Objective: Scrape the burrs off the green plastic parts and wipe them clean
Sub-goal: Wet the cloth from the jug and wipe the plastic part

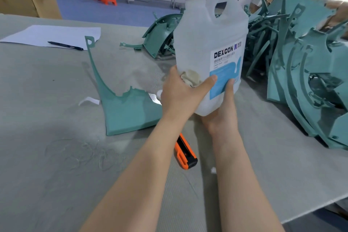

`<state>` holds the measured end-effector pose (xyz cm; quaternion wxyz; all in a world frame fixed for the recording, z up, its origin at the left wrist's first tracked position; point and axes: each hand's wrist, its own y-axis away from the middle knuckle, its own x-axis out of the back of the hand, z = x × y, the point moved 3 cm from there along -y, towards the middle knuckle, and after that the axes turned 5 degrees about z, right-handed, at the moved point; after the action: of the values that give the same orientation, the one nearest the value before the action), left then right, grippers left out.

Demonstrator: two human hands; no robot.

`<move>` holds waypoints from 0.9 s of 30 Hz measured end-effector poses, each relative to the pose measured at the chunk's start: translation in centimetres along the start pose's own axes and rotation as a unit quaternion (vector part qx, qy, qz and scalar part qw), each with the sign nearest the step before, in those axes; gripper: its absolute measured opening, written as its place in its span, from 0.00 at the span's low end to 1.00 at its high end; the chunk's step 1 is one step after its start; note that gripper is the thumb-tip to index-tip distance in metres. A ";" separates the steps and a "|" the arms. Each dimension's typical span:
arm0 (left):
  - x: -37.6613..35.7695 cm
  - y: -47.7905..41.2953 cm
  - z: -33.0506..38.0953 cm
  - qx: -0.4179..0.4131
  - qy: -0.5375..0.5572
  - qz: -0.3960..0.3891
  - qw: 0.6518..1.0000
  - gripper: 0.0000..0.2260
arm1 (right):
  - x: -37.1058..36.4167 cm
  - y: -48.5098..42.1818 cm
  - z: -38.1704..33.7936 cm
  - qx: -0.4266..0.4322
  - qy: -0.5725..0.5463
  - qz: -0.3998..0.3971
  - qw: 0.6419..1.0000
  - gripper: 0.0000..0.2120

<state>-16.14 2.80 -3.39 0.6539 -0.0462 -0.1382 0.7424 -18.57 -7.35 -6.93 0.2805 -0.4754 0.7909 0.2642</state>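
Observation:
A white translucent jug (211,43) with a DEXCON label is held up over the table, tilted. My right hand (223,111) grips it from below, fingers on the blue label. My left hand (180,94) holds a crumpled beige cloth (191,79) against the jug's side. A green plastic part (130,111) with a long thin arm lies on the table just left of my hands. An orange and black utility knife (185,153) lies on the table between my forearms.
A big heap of green parts (305,66) fills the right side of the table. More green parts (160,37) lie behind the jug. White paper (54,35) and a pen (65,45) lie at the far left. Thin shavings (84,154) litter the grey mat.

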 end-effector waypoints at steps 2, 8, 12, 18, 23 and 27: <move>0.0 0.0 0.4 0.007 0.006 -0.002 1.000 0.29 | 0.0 -0.2 0.2 -0.052 -0.033 -0.057 0.997 0.31; 0.7 -0.2 1.0 0.060 0.022 -0.084 0.994 0.34 | 0.6 -0.9 0.1 -0.055 -0.017 -0.065 0.996 0.31; 2.9 -1.1 2.4 0.050 0.049 -0.041 0.997 0.42 | 0.7 -1.2 0.1 -0.063 0.017 -0.038 0.997 0.30; 4.0 -1.5 4.4 -0.026 0.004 0.052 0.998 0.31 | -0.1 -0.7 0.5 -0.052 -0.005 -0.021 0.998 0.27; 2.6 -1.9 6.2 -0.038 0.004 0.091 0.995 0.26 | -0.4 0.6 0.7 -0.048 -0.125 -0.020 0.991 0.28; 1.0 -1.3 6.0 -0.026 -0.002 0.104 0.994 0.28 | -0.3 1.1 1.8 -0.065 -0.194 0.056 0.977 0.29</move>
<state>-16.56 3.04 2.84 0.5711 -0.0761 -0.1536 0.8028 -19.07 -5.43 -7.83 0.3819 -0.3876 0.7276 0.4177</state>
